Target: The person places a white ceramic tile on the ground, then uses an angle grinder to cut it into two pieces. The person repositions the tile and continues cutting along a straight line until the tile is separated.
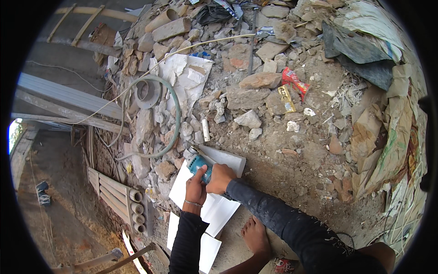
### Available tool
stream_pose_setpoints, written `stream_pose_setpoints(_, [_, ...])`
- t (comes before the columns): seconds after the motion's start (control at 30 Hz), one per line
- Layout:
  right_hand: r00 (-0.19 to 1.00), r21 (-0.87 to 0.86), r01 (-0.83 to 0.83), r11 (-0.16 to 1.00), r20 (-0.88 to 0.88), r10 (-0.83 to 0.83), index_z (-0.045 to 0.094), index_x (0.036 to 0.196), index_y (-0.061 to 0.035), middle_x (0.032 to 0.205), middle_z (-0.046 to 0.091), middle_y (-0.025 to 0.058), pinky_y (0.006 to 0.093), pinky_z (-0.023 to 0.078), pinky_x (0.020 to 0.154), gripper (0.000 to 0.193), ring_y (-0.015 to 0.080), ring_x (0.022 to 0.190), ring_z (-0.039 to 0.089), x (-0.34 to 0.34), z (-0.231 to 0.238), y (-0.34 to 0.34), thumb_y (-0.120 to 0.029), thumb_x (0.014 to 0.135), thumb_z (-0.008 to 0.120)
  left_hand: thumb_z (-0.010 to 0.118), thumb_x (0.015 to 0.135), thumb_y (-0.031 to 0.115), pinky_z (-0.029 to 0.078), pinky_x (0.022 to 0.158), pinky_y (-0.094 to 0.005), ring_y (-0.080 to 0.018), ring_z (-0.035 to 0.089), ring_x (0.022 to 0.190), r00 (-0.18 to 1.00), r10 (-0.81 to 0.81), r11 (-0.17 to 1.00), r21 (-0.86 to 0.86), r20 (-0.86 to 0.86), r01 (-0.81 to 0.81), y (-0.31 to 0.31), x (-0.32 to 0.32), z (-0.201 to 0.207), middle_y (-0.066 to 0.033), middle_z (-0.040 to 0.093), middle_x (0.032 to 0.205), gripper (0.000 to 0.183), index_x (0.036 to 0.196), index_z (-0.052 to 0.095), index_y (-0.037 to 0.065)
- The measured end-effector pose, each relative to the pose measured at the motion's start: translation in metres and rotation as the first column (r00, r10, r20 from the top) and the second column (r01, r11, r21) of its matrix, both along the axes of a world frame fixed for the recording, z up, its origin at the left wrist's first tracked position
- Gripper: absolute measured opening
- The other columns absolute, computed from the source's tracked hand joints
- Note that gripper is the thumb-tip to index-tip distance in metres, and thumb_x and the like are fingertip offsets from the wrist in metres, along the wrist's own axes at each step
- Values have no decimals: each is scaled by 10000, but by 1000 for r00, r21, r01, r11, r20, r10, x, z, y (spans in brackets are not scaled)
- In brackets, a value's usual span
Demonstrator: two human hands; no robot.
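Head view shows both the left hand (196, 186) and right hand (220, 178) clamped on a teal handheld power cutter (199, 163) over a white flat tile (214, 182) on the ground, apparently mid-cut, needing steady guidance.

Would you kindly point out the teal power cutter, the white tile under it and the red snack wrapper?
teal power cutter (197, 162), head view, on its teal body.
white tile (218, 208), head view, on its bare face near the wrist.
red snack wrapper (294, 81), head view, on its crumpled middle.
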State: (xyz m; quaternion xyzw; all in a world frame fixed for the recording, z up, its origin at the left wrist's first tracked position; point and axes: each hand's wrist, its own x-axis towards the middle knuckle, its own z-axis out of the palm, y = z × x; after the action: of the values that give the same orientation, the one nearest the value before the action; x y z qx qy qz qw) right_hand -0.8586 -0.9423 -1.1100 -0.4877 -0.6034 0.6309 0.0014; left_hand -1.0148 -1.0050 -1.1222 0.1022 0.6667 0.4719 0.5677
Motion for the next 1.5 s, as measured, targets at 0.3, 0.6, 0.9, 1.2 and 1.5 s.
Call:
stream_pose_setpoints(0.3, [1000, 11, -2, 1000, 16, 2, 713, 1127, 47, 1196, 738, 250, 430, 607, 957, 553, 382, 1126, 731, 2, -2, -4, -260, 692, 864, 792, 952, 151, 598, 765, -343, -209, 742, 841, 999, 41, 999, 3, 26, -41, -3, 5, 1, -87, 740, 990, 276, 1123, 654, -16])
stream_pose_setpoints(0.6, [1000, 6, -12, 1000, 17, 12, 692, 1159, 51, 1210, 730, 255, 433, 606, 960, 591, 387, 1131, 727, 6, -2, -8, -253, 683, 869, 789, 948, 120, 613, 837, -372, -237, 750, 914, 996, 56, 998, -5, 72, -56, -5, 7, 1, -109, 736, 1057, 312, 1168, 636, -40])
stream_pose_setpoints(0.9, [1000, 15, -4, 1000, 13, 4, 692, 1161, 48, 1205, 729, 260, 432, 600, 971, 587, 391, 1143, 721, 8, -4, -10, -248, 685, 866, 720, 1005, 191, 605, 875, -400, -251, 750, 940, 998, 12, 1000, -25, 62, -11, -8, 1, -8, -110, 745, 1076, 273, 1203, 619, 32])
stream_pose_setpoints(1.2, [1000, 20, -13, 1000, 14, 13, 687, 1167, 50, 1205, 730, 258, 429, 599, 971, 576, 393, 1142, 720, 10, -6, -14, -241, 698, 852, 710, 1009, 178, 601, 888, -407, -254, 748, 961, 999, 9, 1000, -23, 50, -7, -12, 5, -7, -108, 744, 1082, 266, 1209, 617, 29])
stream_pose_setpoints(1.5, [1000, 15, -18, 1000, 23, 18, 668, 1187, 53, 1226, 721, 258, 431, 601, 967, 599, 391, 1143, 721, 16, -3, -17, -244, 701, 851, 705, 1012, 184, 602, 892, -412, -262, 749, 964, 997, 2, 999, -32, 71, 1, -15, 9, -7, -118, 746, 1079, 273, 1209, 613, 19])
